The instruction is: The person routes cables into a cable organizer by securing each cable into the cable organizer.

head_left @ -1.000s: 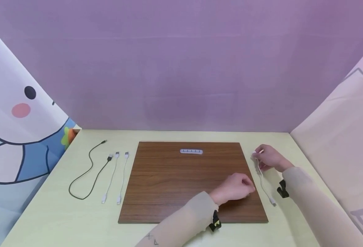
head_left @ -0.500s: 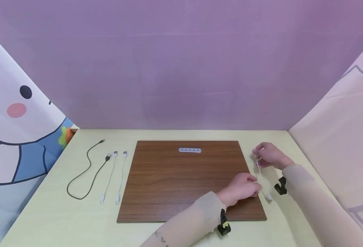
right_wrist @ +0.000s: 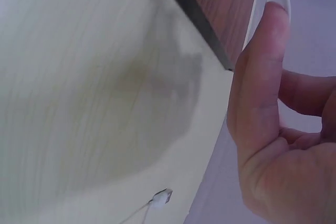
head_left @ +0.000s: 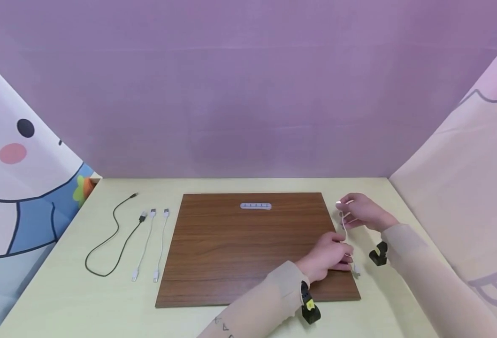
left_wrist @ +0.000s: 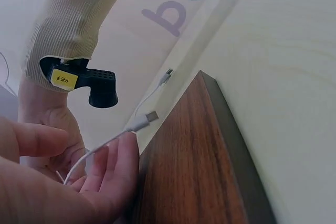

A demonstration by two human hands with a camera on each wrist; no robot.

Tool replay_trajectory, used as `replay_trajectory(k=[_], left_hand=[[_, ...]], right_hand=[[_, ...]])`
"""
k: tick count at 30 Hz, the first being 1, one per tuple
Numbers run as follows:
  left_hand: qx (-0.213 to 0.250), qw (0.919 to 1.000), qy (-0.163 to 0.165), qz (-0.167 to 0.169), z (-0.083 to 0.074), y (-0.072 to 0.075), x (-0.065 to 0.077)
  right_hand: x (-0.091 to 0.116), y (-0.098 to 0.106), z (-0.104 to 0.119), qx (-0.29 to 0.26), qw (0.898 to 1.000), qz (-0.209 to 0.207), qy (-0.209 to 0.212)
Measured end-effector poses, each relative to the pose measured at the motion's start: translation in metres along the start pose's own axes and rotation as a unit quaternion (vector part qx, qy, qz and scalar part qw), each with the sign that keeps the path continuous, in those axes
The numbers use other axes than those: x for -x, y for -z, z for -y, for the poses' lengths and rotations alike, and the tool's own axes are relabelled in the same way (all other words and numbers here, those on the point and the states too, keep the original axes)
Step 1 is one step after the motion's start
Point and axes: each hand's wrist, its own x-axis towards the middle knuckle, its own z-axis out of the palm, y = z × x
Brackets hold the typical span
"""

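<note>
My right hand (head_left: pixel 363 211) pinches one end of a short white USB cable (head_left: pixel 344 225), right of the brown wooden board (head_left: pixel 240 253); its pale plug shows at the fingertips. The cable hangs down to my left hand (head_left: pixel 326 256), over the board's right edge. In the left wrist view, the cable runs across the cupped left fingers (left_wrist: pixel 123 163), and its small plug (left_wrist: pixel 142 121) sticks out past them. The left thumb (left_wrist: pixel 39 139) stands apart from it. In the right wrist view, the right thumb or finger (right_wrist: pixel 262 72) touches the white strand.
A white cable clip strip (head_left: pixel 255 206) lies near the board's far edge. Left of the board lie a black USB cable (head_left: pixel 114 220) and two white ones (head_left: pixel 145 246). Another white plug (right_wrist: pixel 161 198) rests on the table in the right wrist view.
My left hand has moved right to the cable and now touches it. The cable's lower end has shifted left toward that hand. My right hand keeps its pinch, slightly further left.
</note>
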Motion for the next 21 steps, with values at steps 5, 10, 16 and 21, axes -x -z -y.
replay_trajectory(k=[5,10,16,21], left_hand=[[-0.008,1.0,-0.004,0.001,-0.001,0.004,0.001],[-0.053,0.9985,-0.013,0.006,-0.005,0.008,0.006],[-0.095,0.9951,-0.027,0.002,-0.009,0.014,0.013],[-0.136,0.99,-0.036,-0.014,-0.014,0.02,0.019]], right_hand=[[-0.003,-0.003,0.003,-0.008,1.0,0.005,0.013],[-0.005,-0.004,0.008,-0.011,1.0,0.002,0.023],[-0.005,-0.008,0.014,-0.024,0.999,-0.015,0.046],[-0.008,-0.012,0.019,-0.038,0.997,-0.027,0.06]])
